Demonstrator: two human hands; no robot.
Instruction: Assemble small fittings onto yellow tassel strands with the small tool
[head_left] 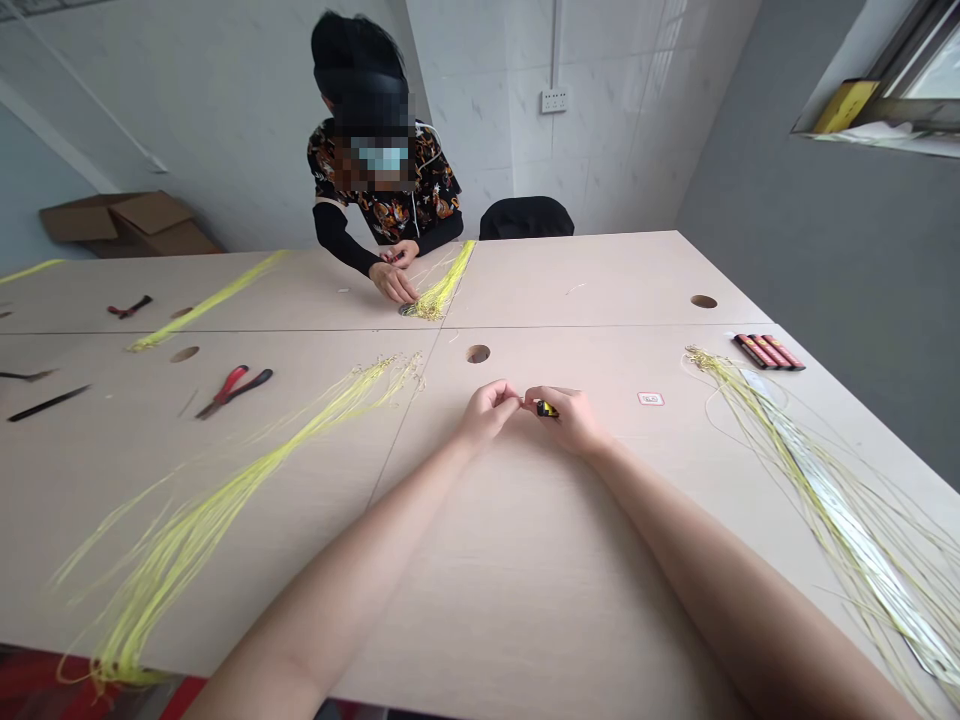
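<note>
My left hand (491, 412) is closed in a pinch over the middle of the table (480, 560). What its fingertips hold is too small to make out. Close beside it, my right hand (568, 418) is wrapped round a small black-and-yellow object (547, 409), mostly hidden by the fingers. The two hands' fingertips nearly meet. To the left lies a long loose bundle of yellow cords (277, 455). Another bundle of yellowish cords (780, 440) stretches along the right side, over a flat silvery strip (847, 520).
Red-and-black pliers (232, 390) and a dark thin tool (49, 403) lie left. Several red-and-black sticks (770, 352) and a small label (651, 398) lie right. Opposite, a person (382, 190) handles yellow cords (448, 285). A round hole (478, 354) pierces the tabletop.
</note>
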